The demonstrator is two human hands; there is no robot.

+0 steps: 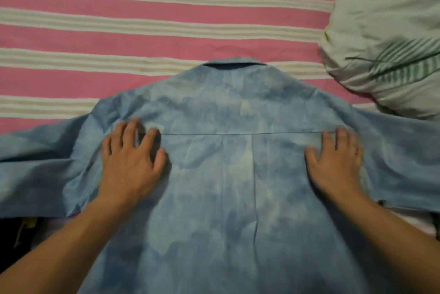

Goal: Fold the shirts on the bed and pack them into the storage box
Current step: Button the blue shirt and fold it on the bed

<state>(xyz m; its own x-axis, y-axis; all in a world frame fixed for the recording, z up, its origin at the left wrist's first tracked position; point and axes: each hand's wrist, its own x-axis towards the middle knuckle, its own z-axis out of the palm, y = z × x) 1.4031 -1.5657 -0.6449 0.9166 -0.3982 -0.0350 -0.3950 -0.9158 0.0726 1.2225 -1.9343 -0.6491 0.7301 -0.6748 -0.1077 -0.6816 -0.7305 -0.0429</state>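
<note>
Shirt (238, 174) lies back-up on bed (142, 15); left hand (131, 162) & right hand (335, 162) spread flat, pressing it. Prob light, soft, floppy — grab at shoulder seams w/ sleeves

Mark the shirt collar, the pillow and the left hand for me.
collar (234, 62): head view, middle of its back edge
pillow (385, 39): head view, pale middle of its cover
left hand (131, 162): head view, back of the hand

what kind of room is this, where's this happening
Most likely a bedroom: a blue shirt lies spread on a pink and white striped bed sheet, with a pillow at the right.
</note>
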